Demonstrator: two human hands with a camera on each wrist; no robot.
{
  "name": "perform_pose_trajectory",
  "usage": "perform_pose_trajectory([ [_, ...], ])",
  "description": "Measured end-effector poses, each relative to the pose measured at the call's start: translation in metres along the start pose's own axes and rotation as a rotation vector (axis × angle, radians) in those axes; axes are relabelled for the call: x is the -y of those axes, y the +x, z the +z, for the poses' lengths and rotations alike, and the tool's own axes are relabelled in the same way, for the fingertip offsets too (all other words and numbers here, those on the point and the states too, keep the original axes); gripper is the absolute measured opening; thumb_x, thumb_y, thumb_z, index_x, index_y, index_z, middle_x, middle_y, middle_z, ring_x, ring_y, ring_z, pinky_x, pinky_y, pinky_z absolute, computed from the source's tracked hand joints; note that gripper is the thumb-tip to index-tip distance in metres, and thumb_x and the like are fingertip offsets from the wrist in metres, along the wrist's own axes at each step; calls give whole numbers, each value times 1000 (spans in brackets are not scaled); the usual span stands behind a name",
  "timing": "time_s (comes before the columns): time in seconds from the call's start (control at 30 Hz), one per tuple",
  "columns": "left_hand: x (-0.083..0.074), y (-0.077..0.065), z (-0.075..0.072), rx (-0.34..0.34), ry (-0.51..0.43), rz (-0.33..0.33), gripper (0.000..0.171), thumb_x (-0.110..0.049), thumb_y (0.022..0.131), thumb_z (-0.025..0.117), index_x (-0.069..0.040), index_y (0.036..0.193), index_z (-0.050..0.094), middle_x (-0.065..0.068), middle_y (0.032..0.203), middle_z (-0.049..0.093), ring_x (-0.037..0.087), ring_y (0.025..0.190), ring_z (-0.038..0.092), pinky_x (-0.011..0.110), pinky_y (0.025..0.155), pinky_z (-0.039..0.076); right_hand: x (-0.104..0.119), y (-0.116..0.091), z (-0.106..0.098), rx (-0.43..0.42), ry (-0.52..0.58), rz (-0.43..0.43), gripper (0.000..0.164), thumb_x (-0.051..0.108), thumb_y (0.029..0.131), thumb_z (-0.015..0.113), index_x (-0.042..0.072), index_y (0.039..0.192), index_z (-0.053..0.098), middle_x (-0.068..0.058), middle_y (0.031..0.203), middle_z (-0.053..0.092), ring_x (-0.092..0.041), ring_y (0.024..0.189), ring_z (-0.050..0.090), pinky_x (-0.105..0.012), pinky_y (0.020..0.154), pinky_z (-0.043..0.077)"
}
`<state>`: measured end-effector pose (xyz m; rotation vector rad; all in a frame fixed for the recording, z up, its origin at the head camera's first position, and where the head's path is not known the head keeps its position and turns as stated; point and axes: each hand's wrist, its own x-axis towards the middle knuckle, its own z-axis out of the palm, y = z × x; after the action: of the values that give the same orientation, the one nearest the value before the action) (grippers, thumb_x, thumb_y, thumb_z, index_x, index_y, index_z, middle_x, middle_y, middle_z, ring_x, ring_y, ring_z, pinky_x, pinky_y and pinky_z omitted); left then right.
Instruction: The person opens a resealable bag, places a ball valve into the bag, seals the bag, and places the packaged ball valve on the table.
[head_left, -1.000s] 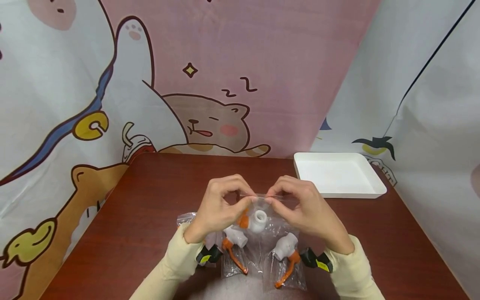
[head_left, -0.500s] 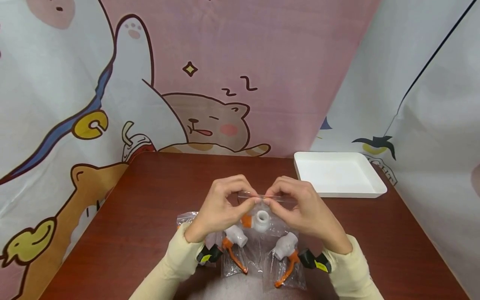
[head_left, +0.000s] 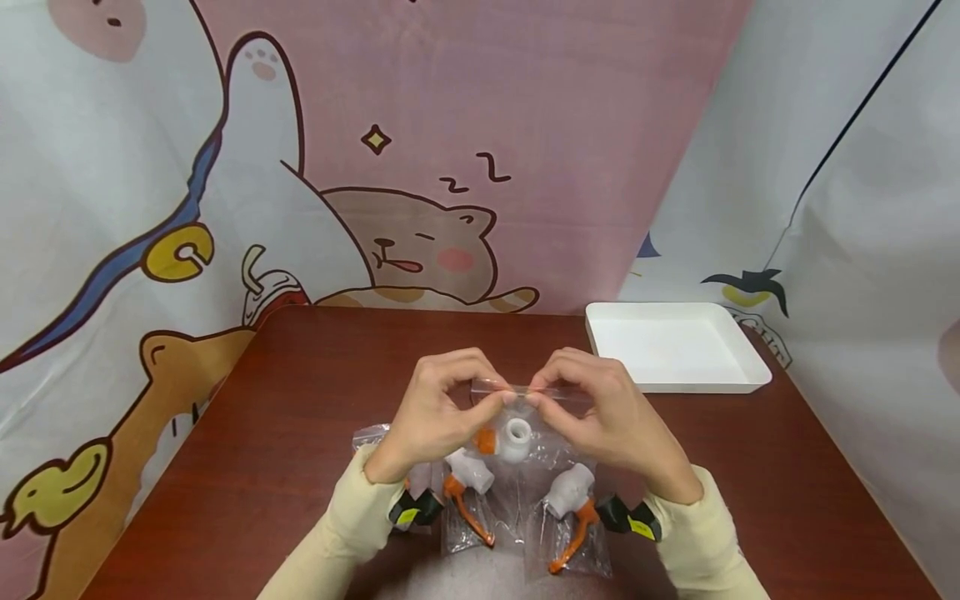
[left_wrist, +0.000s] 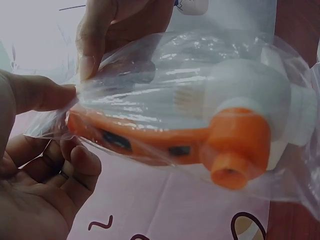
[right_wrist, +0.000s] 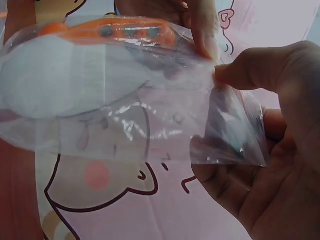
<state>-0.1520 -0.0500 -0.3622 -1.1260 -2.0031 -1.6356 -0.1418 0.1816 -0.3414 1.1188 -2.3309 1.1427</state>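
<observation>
A clear plastic zip bag hangs between both hands, its top edge stretched level. Inside it is a white plastic valve with an orange lever handle. My left hand pinches the bag's top edge between thumb and fingers, left of its middle. Close beside it my right hand pinches the same edge with thumb and index finger. The two hands' fingertips nearly meet. In the right wrist view the bag's free corner lies across the curled lower fingers.
Below the hands lie two more bagged white-and-orange valves, a left one and a right one. Another clear bag is partly hidden behind the left wrist. A white tray stands at the table's back right, before a patterned cloth backdrop.
Both hands keep their pinch on the bag's top edge. Their fingertips have come slightly closer together since one second ago, and the hanging valve has swung a little right, then back left.
</observation>
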Motion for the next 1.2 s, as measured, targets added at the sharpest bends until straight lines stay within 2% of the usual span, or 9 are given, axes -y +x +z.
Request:
perform_pose_trajectory([
  [0.3, -1, 1, -3, -22, 5, -27, 5, -6, 89, 79, -11, 87, 78, 0, 80, 70, 9, 73, 62, 21, 58, 51, -5, -2, -7, -13, -44, 38, 18, 7, 89, 78, 23, 93, 70, 14, 88, 65, -3, 75, 57, -17, 62, 49],
  [0.67, -3, 1, -5, -32, 6, -27, 5, -5, 88, 79, -10, 87, 78, 1, 82, 71, 9, 71, 61, 23, 52, 49, -6, -3, -11, -7, -41, 39, 21, 5, 87, 78, 23, 93, 70, 14, 89, 65, -2, 77, 60, -17, 64, 52],
  [0.9, -4, 2, -9, -49, 2, -41, 7, -4, 86, 81, -10, 87, 78, 1, 82, 71, 10, 70, 60, 21, 51, 46, -9, -5, -18, -28, -54, 24, 23, 4, 87, 79, 24, 91, 69, 15, 84, 62, -2, 75, 55, -17, 64, 46],
  [1.2, -3, 2, -12, -63, -13, -42, 4, -8, 87, 81, -6, 88, 78, 3, 82, 72, 11, 70, 61, 20, 49, 46, -9, -5, -22, -13, -54, 73, 19, 9, 89, 79, 25, 91, 69, 15, 83, 61, -2, 75, 57, -17, 62, 46],
])
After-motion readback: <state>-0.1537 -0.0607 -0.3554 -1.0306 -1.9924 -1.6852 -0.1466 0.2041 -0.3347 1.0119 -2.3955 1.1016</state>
